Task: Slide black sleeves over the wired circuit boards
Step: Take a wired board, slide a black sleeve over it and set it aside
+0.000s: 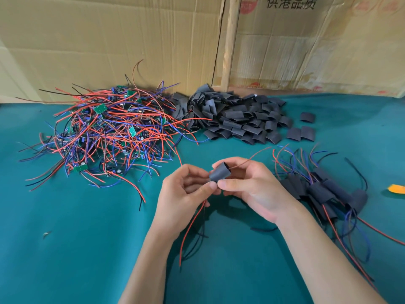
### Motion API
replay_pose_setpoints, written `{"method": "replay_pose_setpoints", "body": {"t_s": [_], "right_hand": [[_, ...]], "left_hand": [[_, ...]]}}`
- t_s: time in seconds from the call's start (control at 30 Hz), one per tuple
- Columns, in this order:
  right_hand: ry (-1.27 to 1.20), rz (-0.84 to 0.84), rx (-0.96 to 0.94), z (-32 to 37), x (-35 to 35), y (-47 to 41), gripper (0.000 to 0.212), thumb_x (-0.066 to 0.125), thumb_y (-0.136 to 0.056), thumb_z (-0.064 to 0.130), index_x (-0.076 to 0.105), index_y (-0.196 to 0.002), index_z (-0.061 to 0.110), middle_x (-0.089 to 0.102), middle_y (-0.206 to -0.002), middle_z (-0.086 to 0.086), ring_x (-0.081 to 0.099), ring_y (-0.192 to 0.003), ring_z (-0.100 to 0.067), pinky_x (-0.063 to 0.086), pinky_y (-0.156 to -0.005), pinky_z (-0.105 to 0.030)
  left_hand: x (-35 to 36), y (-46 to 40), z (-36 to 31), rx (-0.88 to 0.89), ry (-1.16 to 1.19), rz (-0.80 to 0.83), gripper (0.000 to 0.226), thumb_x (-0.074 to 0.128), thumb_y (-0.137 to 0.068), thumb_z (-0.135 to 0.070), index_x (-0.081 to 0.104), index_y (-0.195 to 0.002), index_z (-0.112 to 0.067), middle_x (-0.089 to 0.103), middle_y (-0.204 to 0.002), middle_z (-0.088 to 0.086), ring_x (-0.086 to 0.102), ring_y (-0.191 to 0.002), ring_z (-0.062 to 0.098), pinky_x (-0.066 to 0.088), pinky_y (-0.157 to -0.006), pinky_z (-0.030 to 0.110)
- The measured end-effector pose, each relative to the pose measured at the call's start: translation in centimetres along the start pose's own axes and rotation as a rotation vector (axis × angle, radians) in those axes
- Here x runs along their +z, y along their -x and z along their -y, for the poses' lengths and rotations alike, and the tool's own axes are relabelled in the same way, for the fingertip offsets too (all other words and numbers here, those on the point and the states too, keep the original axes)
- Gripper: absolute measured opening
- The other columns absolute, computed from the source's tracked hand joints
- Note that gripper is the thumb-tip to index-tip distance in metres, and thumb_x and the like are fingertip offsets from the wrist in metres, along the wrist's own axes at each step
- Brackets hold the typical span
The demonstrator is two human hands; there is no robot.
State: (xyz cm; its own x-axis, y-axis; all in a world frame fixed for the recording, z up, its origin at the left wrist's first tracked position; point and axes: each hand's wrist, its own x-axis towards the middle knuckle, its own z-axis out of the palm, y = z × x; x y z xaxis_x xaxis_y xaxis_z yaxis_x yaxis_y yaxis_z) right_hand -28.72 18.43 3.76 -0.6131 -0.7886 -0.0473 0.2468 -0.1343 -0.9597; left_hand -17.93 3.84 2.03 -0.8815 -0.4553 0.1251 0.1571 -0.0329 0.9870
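Head view, looking down on a counter (65, 249) covered in teal cloth. One black sleeve (219, 172) is held above the near centre of the counter, between both hands. Its long axis is tilted, the open mouth pointing up and to the far right, the lower end pointing down toward the near left. The left hand (184, 189) is placed at the lower end, thumb and curled fingers (197, 172) pinching there; whether the sleeve or the board inside is gripped cannot be told. The sleeve is grasped by the right hand (252, 185), thumb laid across its near side, curled fingers behind it. A thin red-brown wire (252, 156) is seen leaving the sleeve's mouth toward the far right. Red and black wires (190, 233) hang from the lower end, trailing down toward the near side.

At far left, a tangled heap of wired circuit boards (109, 132) is noted, green boards among red, blue and black leads. Just beside it, at far centre, a pile of loose black sleeves (236, 119) is heaped, a few strays lying apart on its right. At right, near the right wrist, a cluster of sleeved boards (324, 191) is laid, wires fanning out both ways. Cardboard sheets (109, 40) are stood along the far edge. An orange object (396, 189) is partly seen at the right edge.
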Motion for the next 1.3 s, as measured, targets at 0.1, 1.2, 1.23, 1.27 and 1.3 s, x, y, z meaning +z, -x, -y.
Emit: {"method": "replay_pose_setpoints", "body": {"t_s": [0.1,1.2,1.23,1.27,1.3], "right_hand": [[-0.021,0.047,0.013,0.2,-0.3,0.1,0.029,0.075,-0.077,0.000,0.076,-0.101,0.017,0.075,-0.101,-0.014,0.068,-0.081,-0.027,0.053,-0.074,-0.027],[-0.045,-0.134,-0.048,-0.1,0.8,-0.3,0.032,0.069,-0.084,0.027,0.075,-0.105,0.005,0.070,-0.086,-0.006,0.067,-0.081,-0.018,0.053,-0.068,-0.025],[-0.039,-0.128,-0.049,-0.2,1.0,-0.3,0.033,0.069,-0.084,0.028,0.075,-0.106,0.005,0.070,-0.086,-0.006,0.067,-0.081,-0.017,0.053,-0.069,-0.026],[-0.035,-0.124,-0.048,-0.3,1.1,-0.3,0.033,0.068,-0.085,0.029,0.075,-0.107,0.004,0.069,-0.086,-0.006,0.066,-0.082,-0.017,0.053,-0.069,-0.027],[-0.034,-0.123,-0.047,-0.4,1.2,-0.4,0.033,0.067,-0.087,0.029,0.075,-0.108,0.004,0.069,-0.085,-0.006,0.066,-0.081,-0.016,0.053,-0.070,-0.028]], "left_hand": [[0.0,0.1,-0.2,-0.034,0.092,0.035,0.021,0.077,-0.078,-0.015,0.066,-0.092,-0.002,0.077,-0.089,0.007,0.077,-0.079,0.025,0.053,-0.056,0.021],[-0.1,-0.2,-0.4,-0.187,0.490,0.061,0.040,0.075,-0.071,0.007,0.063,-0.107,-0.005,0.074,-0.101,0.022,0.075,-0.090,0.028,0.059,-0.073,0.029],[-0.1,-0.2,-0.4,-0.186,0.492,0.058,0.039,0.075,-0.071,0.007,0.063,-0.106,-0.005,0.074,-0.102,0.022,0.075,-0.089,0.027,0.059,-0.073,0.029],[-0.2,-0.2,-0.4,-0.185,0.497,0.057,0.038,0.074,-0.071,0.007,0.064,-0.106,-0.005,0.074,-0.102,0.022,0.075,-0.088,0.027,0.059,-0.073,0.029],[-0.2,-0.2,-0.4,-0.185,0.502,0.057,0.037,0.074,-0.072,0.008,0.064,-0.105,-0.004,0.074,-0.102,0.022,0.075,-0.087,0.027,0.058,-0.073,0.029]]}}
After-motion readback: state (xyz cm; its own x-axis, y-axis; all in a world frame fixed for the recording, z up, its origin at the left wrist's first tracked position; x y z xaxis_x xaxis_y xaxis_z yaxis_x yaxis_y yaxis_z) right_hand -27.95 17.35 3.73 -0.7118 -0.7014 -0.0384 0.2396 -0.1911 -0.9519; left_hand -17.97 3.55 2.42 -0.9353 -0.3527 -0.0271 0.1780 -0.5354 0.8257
